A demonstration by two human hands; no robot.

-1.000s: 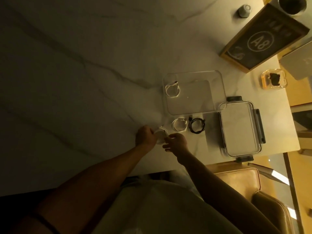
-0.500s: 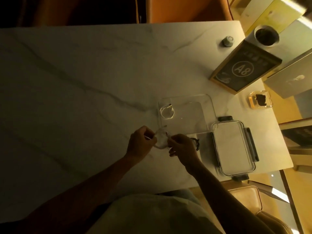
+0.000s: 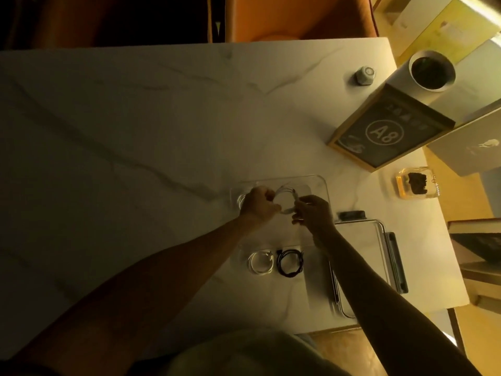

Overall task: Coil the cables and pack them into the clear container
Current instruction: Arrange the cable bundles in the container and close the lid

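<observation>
Over the clear container (image 3: 317, 183) my left hand (image 3: 257, 203) and my right hand (image 3: 314, 213) hold a coiled white cable (image 3: 367, 195) between them, each pinching one side of the loop. Another white coil lies inside the container, mostly hidden under my left hand. On the table in front of the container rest a white coiled cable (image 3: 260, 263) and a black coiled cable (image 3: 289, 263), side by side.
The container's lid (image 3: 379, 253) with dark clips lies to the right on the marble table (image 3: 135, 158). Further right and back stand an A8 sign (image 3: 385, 131), a small glass dish (image 3: 414, 183), a round knob (image 3: 365, 75) and a cup (image 3: 431, 70).
Both hands lifted the white coil from the table's near edge and carried it away from me to above the container. The camera view shifted too.
</observation>
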